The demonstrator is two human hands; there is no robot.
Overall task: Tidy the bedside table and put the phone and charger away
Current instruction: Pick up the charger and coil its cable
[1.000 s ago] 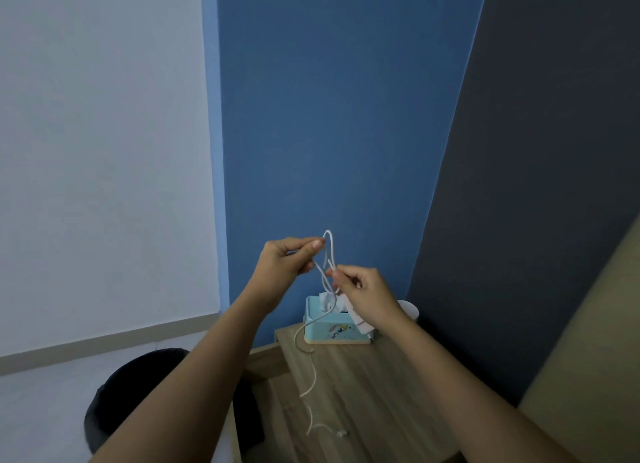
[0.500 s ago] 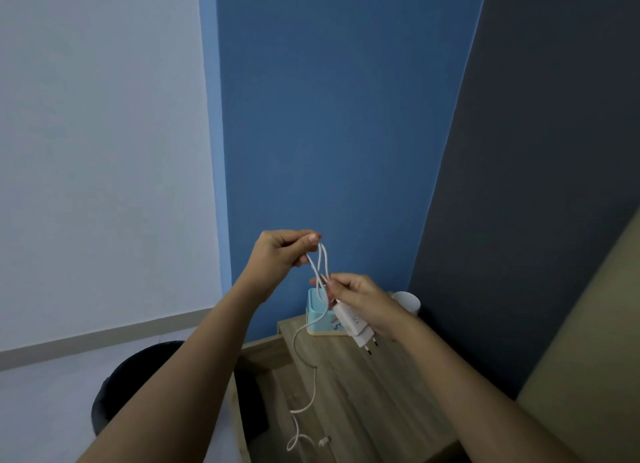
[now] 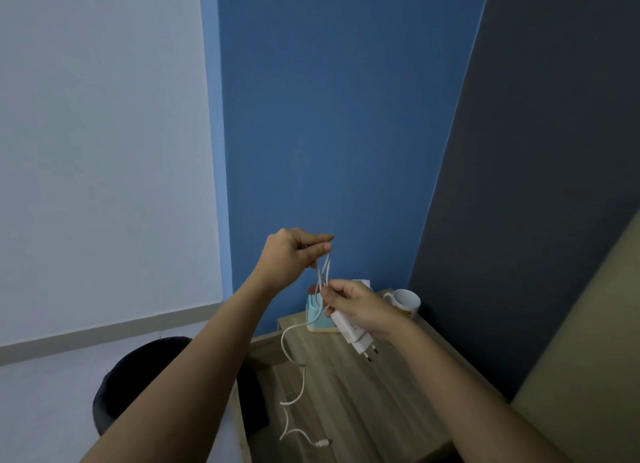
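I see both hands raised above the bedside table (image 3: 367, 403), against the blue wall. The left hand (image 3: 292, 256) is the higher one, and its thumb and forefinger pinch the top of a few loops of white cable (image 3: 303, 379). The right hand (image 3: 358, 308), just below it, pinches the bottom of those loops with its fingertips. Its other fingers curl round the white charger (image 3: 355, 336), whose two pins point down and towards me. The rest of the cable hangs slack from the loops. It curves left, drops to the tabletop and ends in a small connector (image 3: 323, 443) lying near the front edge. At the far end of the table I see a light blue tissue box (image 3: 317, 320), partly hidden behind the hands, and a white mug (image 3: 406, 301) to its right. A dark round object (image 3: 138, 369) sits on the floor left of the table; I cannot tell what it is.
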